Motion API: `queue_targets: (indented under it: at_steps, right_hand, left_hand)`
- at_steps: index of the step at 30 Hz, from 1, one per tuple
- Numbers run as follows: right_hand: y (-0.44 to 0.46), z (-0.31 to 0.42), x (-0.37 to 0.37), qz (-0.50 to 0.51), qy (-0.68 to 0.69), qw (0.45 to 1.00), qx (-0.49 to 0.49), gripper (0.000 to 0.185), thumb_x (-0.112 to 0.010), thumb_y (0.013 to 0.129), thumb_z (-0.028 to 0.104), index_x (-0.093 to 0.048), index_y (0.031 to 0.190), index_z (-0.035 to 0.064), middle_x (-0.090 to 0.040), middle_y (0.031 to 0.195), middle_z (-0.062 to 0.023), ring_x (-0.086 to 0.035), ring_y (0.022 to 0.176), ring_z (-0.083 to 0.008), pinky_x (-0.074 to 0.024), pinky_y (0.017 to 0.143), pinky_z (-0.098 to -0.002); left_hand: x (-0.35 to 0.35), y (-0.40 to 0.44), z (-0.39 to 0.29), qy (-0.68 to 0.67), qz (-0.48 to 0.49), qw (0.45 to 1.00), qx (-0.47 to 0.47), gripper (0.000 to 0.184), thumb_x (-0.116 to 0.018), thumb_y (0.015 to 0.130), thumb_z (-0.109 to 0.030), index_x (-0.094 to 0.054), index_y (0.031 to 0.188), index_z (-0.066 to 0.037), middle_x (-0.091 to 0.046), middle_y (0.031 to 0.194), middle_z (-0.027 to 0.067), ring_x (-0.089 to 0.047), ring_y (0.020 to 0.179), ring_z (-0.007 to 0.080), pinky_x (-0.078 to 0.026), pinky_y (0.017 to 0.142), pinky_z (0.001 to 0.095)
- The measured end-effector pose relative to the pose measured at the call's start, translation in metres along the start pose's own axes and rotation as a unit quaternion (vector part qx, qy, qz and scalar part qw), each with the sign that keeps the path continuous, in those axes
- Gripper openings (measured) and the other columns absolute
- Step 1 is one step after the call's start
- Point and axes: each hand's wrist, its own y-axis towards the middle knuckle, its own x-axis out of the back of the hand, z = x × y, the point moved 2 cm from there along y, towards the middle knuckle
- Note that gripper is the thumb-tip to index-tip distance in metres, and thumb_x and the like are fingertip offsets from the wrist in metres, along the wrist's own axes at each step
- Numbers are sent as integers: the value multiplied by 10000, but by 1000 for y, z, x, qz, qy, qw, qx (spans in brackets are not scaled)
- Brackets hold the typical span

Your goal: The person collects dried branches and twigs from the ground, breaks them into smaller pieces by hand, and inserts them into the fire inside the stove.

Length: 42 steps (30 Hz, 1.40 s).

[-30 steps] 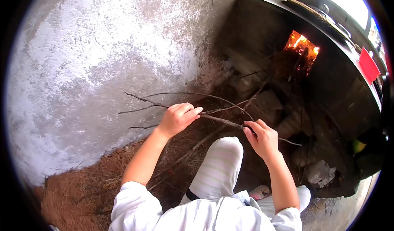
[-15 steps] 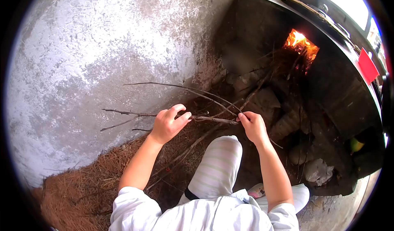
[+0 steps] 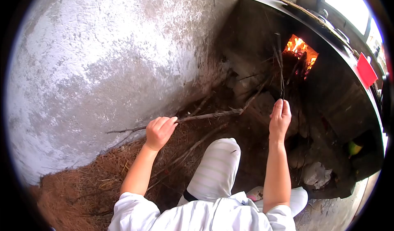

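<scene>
My left hand [image 3: 160, 132] is closed around a long branch [image 3: 209, 116], which reaches left along the wall and right toward the stove. Thin twigs [image 3: 280, 67] point upward from my right hand [image 3: 280, 115], whose fingers are pinched on their lower ends. The twigs' tips stand in front of the dark stove [image 3: 262, 26], just left of its fire opening [image 3: 303, 50]. Flames and burning sticks show inside that opening. Other sticks [image 3: 256, 93] lean up toward it from the ground.
Dry straw [image 3: 82, 194] and loose sticks cover the ground at lower left, beside a whitewashed wall [image 3: 102, 59]. A crumpled plastic bag [image 3: 317, 175] lies at lower right below the stove. Something red [image 3: 366, 70] stands on the stove's edge.
My right hand has moved right and up, swinging the thin twigs from pointing left to upright. My left hand has shifted slightly down and left and closed on the branch.
</scene>
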Motion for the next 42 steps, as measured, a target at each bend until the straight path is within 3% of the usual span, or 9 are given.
queue_targets:
  at_steps: [7, 8, 16, 21, 24, 28, 30, 38, 42]
  right_hand:
    - [-25, 24, -12, 70, -58, 994, 67, 140, -448, 934, 104, -531, 987, 4, -428, 605, -23, -368, 516, -76, -329, 483, -229]
    - [-30, 24, -13, 107, -49, 993, 32, 153, -438, 934, 93, -516, 1029, 1, -440, 604, -50, -392, 519, -92, -350, 494, -243]
    - [-45, 25, -8, 186, -108, 968, 131, 147, -451, 902, 57, -514, 1026, 8, -570, 776, -135, -531, 620, -255, -425, 587, -308]
    - [-53, 29, 5, 230, -112, 952, 167, 131, -463, 887, 40, -525, 994, -2, -594, 841, -144, -569, 699, -313, -456, 634, -331]
    - [-56, 29, 19, 269, -98, 943, 170, 115, -475, 878, 28, -538, 969, -2, -574, 798, -139, -548, 650, -282, -439, 600, -313]
    - [-57, 21, 37, 298, -74, 944, 120, 108, -486, 864, 8, -548, 953, -4, -532, 731, -111, -498, 596, -212, -410, 568, -283]
    - [-54, 18, 42, 278, -57, 954, 98, 119, -502, 855, 8, -555, 961, -2, -488, 713, -82, -436, 579, -147, -375, 544, -253]
    - [-48, -8, 62, 8, -136, 987, 90, 375, -622, 759, -34, -546, 1120, 34, -412, 737, 8, -367, 609, -80, -353, 538, -201]
    - [-46, 31, 47, 41, -208, 942, 261, 355, -515, 770, -73, -559, 1107, 25, -545, 910, -134, -561, 792, -272, -467, 688, -307]
  left_hand:
    - [2, 26, 22, -99, -152, 965, 190, 102, -612, 805, -38, -599, 903, -14, -580, 757, 116, -566, 674, 268, -451, 605, 338]
    - [-1, 29, 31, -117, -156, 961, 195, 126, -532, 885, -69, -572, 967, 18, -550, 743, 42, -513, 658, 103, -420, 593, 244]
    - [26, 110, 27, -297, -302, 882, 205, 151, -382, 962, -109, -480, 1006, -3, -453, 750, -13, -365, 574, 43, -344, 517, 191]
    - [0, 128, 14, -299, -159, 926, 165, 129, -401, 960, -131, -479, 985, -31, -498, 751, -8, -409, 607, 48, -375, 549, 198]
    - [-18, 142, -1, -188, -123, 972, 68, 100, -480, 916, -120, -503, 937, -24, -532, 759, 120, -561, 692, 291, -443, 596, 352]
    - [-36, 141, -7, -156, -82, 984, -7, 116, -515, 889, -114, -515, 964, -25, -588, 838, 170, -581, 762, 352, -463, 640, 402]
    - [-46, 129, -5, -201, 123, 966, 107, 170, -541, 877, -145, -517, 992, -22, -613, 813, 188, -598, 752, 375, -464, 609, 436]
    - [-62, 106, 20, -145, 114, 973, 142, 176, -499, 914, -206, -533, 951, -37, -591, 654, 99, -621, 612, 224, -462, 563, 332]
    - [-63, 105, 12, -199, 175, 948, 178, 197, -517, 905, -203, -539, 946, -12, -593, 668, 106, -620, 605, 203, -465, 565, 322]
